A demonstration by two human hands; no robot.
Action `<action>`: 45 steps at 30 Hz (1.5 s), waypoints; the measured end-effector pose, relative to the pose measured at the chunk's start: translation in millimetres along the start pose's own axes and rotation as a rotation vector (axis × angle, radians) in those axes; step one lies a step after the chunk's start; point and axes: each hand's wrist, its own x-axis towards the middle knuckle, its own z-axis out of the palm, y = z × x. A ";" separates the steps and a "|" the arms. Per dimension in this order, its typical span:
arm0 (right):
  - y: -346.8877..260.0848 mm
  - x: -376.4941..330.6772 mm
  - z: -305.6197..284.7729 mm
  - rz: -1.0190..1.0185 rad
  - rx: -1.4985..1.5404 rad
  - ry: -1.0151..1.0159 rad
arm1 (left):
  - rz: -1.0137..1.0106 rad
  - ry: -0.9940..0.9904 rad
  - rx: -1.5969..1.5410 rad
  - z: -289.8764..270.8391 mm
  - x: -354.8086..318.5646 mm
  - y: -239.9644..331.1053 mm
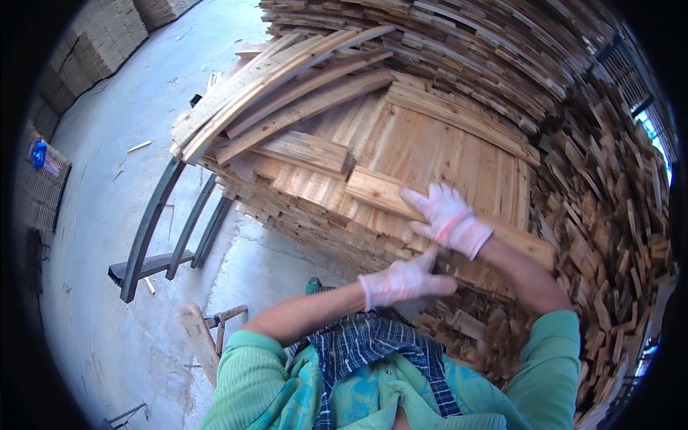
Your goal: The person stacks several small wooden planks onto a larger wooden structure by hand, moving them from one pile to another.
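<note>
A long wooden board [376, 192] lies across the top of a stack of flat boards [459, 154]. My right hand [450, 221], in a white and pink knit glove, rests on this board with its fingers spread. Nearer to me, my left hand [407, 281] wears a matching glove. Its fingers are stretched out and the thumb points up, beside the near edge of the stack, with nothing seen in it. A shorter board [304, 152] lies end to end with the long one. Several loose boards [287, 79] are piled at the stack's far left.
Layered wood stacks [487, 57] rise behind the boards. A heap of wood offcuts [609, 215] fills the right side and reaches below the stack. A dark metal frame [161, 208] juts out at the left. Near my left arm stands a wooden stool-like piece [201, 340] on the concrete floor [107, 236].
</note>
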 end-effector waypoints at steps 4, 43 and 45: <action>4.9 6.4 29.2 0.012 0.055 0.057 | 0.370 0.146 0.161 -62.3 -53.8 0.4; -139.7 331.0 -88.1 0.553 2.111 0.760 | 0.093 0.345 0.189 -482.0 -105.1 62.2; -123.2 352.6 -95.0 0.404 2.071 0.654 | 0.050 0.376 0.100 -489.0 -109.7 57.5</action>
